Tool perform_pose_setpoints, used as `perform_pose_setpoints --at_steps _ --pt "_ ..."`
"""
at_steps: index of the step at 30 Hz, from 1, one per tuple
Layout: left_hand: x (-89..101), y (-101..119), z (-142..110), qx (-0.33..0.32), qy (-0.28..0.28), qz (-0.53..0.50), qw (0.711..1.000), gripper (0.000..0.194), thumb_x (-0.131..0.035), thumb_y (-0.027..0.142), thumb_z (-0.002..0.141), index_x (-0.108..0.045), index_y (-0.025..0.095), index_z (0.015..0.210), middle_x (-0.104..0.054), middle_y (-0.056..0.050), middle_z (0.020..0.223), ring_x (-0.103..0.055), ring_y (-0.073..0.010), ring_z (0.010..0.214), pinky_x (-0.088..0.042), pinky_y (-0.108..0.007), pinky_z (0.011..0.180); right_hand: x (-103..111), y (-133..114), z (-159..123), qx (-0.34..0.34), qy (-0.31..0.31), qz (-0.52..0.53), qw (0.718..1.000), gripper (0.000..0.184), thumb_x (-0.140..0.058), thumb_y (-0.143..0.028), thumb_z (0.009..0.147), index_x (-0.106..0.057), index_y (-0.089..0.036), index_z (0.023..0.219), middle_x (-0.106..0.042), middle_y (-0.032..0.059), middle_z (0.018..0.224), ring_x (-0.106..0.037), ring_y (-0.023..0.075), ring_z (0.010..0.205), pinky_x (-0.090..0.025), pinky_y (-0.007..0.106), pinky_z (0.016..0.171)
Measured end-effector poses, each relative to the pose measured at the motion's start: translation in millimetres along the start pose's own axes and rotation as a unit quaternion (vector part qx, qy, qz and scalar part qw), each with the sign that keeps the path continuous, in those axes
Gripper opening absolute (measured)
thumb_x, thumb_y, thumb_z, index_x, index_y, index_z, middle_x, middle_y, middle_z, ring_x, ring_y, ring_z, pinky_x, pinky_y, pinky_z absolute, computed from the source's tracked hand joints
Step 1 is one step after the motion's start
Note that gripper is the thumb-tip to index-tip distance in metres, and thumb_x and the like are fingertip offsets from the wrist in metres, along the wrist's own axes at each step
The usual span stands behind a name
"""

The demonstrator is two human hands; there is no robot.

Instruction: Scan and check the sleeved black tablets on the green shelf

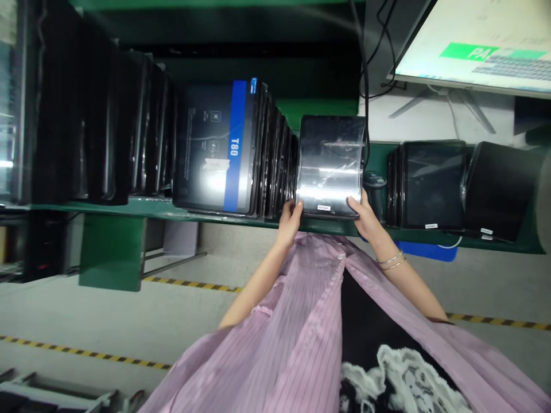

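A black tablet in clear plastic wrap [329,166] stands on edge at the front of the green shelf [142,207]. My left hand [289,222] grips its lower left corner, and my right hand [362,215] grips its lower right corner. To the left of my left hand, a tight row of similar dark devices stands on edge, led by one with a blue band and "T80" printed on it [217,146]. Part of the wrapped tablet's lower edge is hidden behind my fingers.
Right of my right hand stand a dark handheld scanner [374,195] and more black tablets [433,184]. A lit monitor [473,43] and dark cables are above them. Below the shelf is a grey floor with yellow-black tape [189,284].
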State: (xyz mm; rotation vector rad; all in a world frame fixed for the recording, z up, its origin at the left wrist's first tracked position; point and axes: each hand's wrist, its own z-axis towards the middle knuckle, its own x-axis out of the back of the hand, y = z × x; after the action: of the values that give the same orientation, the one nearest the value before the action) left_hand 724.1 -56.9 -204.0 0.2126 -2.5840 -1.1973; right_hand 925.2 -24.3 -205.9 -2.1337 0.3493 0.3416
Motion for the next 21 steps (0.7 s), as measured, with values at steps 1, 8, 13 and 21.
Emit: perform_pose_setpoints --at_steps 1,8,13,21 --pt "0.7 -4 -4 0.058 0.003 -0.041 0.997 0.061 -0.05 0.068 0.082 -0.054 0.021 0.122 -0.053 -0.012 0.137 -0.045 -0.0295 0.131 -0.037 -0.044 0.107 2 3 -1 -0.004 -0.006 0.013 1.0 0.072 -0.076 -0.046 0.07 -0.042 -0.033 0.132 -0.054 -0.0009 0.135 -0.048 0.0204 0.129 -0.036 0.041 0.113" --pt "-15.6 -4 9 0.148 -0.054 -0.247 0.956 0.057 -0.03 0.063 0.092 -0.055 0.027 0.129 -0.049 -0.001 0.145 -0.033 -0.0218 0.141 -0.02 -0.043 0.119 2 3 -2 -0.036 -0.035 0.047 0.998 0.065 -0.075 -0.045 0.071 -0.047 -0.034 0.129 -0.062 -0.0018 0.122 -0.058 0.023 0.115 -0.05 0.042 0.096" --pt "-20.0 9 9 0.114 -0.034 -0.234 0.965 0.057 -0.035 0.063 0.091 -0.059 0.024 0.125 -0.057 0.0 0.138 -0.038 -0.0235 0.139 -0.027 -0.04 0.118 -4 -14 -4 -0.084 -0.01 0.012 0.996 0.062 -0.073 -0.05 0.068 -0.053 -0.03 0.123 -0.064 0.0015 0.117 -0.061 0.028 0.107 -0.053 0.046 0.085" --pt "-6.9 58 -6 0.122 -0.04 -0.094 0.987 0.075 -0.024 0.077 0.085 -0.052 0.027 0.133 -0.047 -0.003 0.146 -0.031 -0.0279 0.142 -0.017 -0.047 0.12 -20 -73 7 -0.127 0.013 -0.109 0.986 0.046 -0.065 -0.062 0.07 -0.057 -0.024 0.094 -0.063 0.0052 0.096 -0.061 0.0324 0.097 -0.054 0.057 0.076"
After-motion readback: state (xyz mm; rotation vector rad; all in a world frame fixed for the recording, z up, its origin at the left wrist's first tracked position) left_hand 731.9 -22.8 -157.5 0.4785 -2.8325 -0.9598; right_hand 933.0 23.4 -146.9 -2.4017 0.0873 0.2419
